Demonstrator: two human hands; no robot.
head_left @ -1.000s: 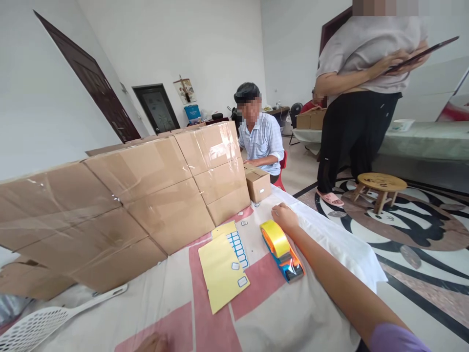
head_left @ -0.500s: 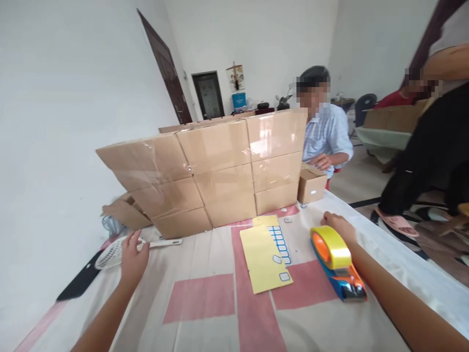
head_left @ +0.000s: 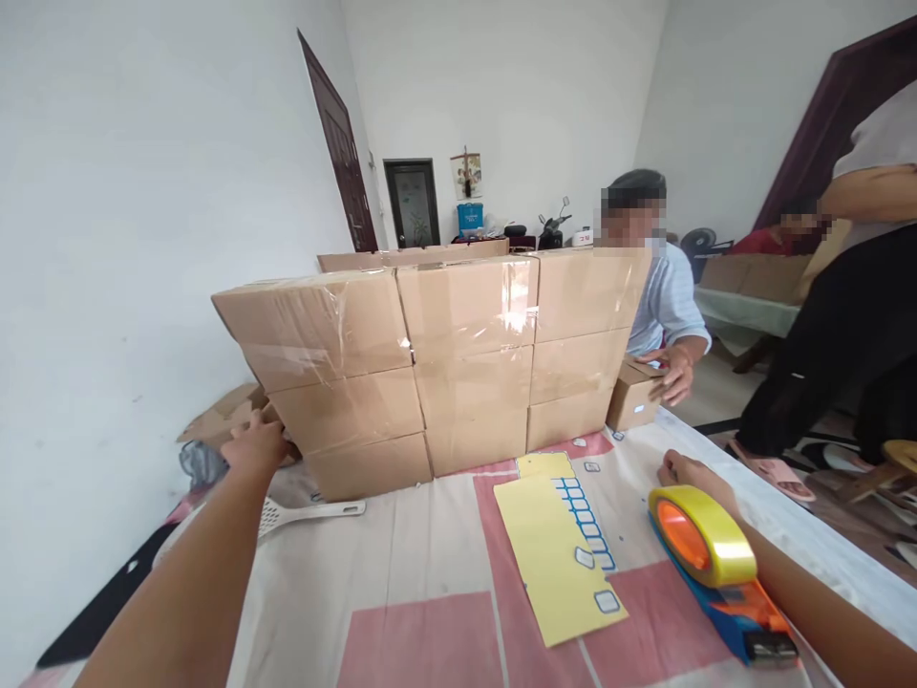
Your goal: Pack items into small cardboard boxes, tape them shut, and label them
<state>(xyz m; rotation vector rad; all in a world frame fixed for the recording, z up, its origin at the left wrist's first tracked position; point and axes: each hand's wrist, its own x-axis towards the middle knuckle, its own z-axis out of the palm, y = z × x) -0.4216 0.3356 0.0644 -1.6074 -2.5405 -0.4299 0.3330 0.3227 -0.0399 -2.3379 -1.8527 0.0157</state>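
A white-walled room holds a counter [head_left: 430, 573] under a pink-and-cream cloth, with a wall of taped cardboard boxes [head_left: 444, 358] stacked across it. The left hand [head_left: 256, 445] reaches the lower left corner of the stack, beside a flattened box [head_left: 215, 420]; its fingers are hidden behind the hand, so their grip cannot be told. The right hand [head_left: 692, 471] rests loosely curled on the cloth, holding nothing, just behind a tape dispenser [head_left: 716, 564]. Yellow label sheets [head_left: 551, 545] lie between the arms.
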